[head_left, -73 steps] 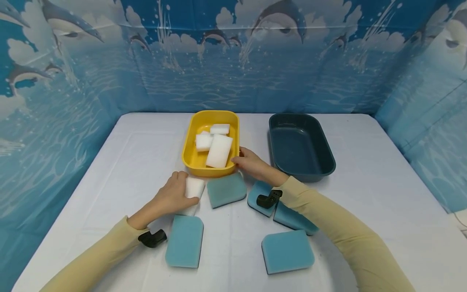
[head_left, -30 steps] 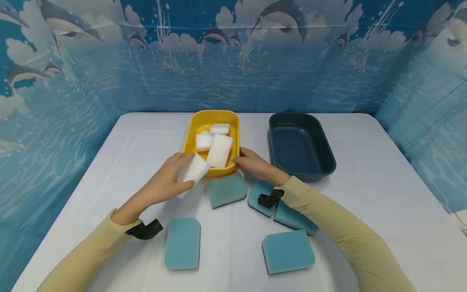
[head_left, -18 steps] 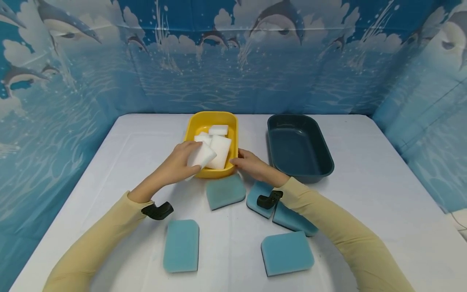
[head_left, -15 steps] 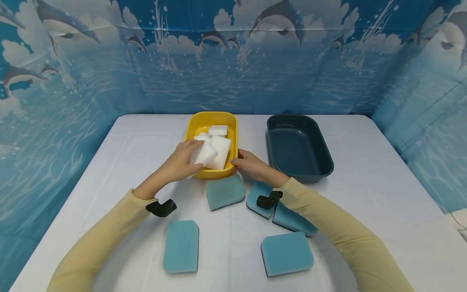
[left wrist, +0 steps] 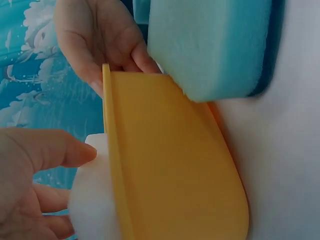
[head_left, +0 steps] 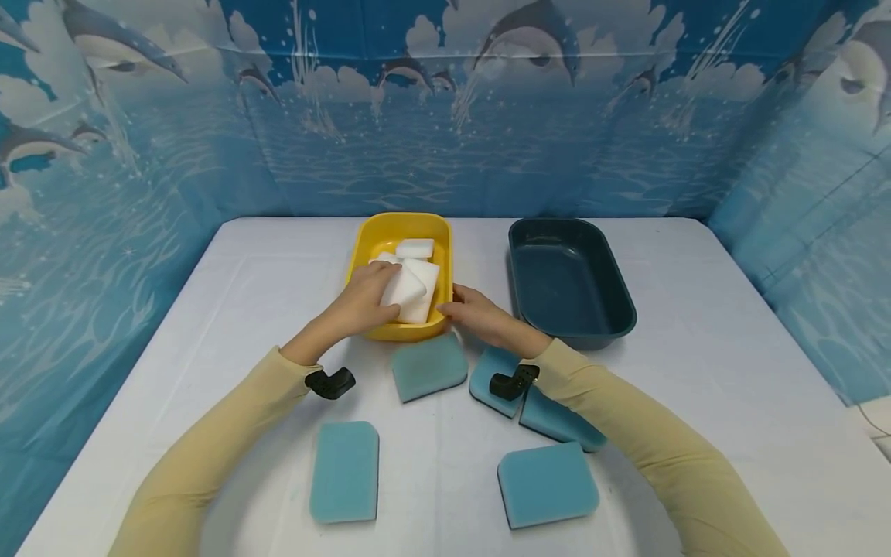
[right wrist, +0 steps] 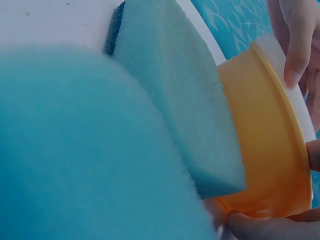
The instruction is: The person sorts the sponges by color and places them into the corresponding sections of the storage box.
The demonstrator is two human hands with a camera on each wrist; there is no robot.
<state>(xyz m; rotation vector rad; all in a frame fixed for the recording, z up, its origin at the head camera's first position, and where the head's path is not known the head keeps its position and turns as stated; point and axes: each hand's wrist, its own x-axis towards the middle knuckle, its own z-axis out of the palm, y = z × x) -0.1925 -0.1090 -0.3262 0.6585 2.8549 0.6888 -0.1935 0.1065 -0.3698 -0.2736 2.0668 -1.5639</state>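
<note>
I think I'm filling the yellow box (head_left: 411,333) at twelve o'clock: left fingers (head_left: 376,277) pinch a white block (head_left: 407,287) over it, right fingers (head_left: 468,295) grip its four-o'clock side, and next I should drop the block.

There are two trays (head_left: 572,286), five blue sponges (head_left: 547,483) and at least four white blocks (head_left: 415,247), overlap obscuring the exact number.
</note>
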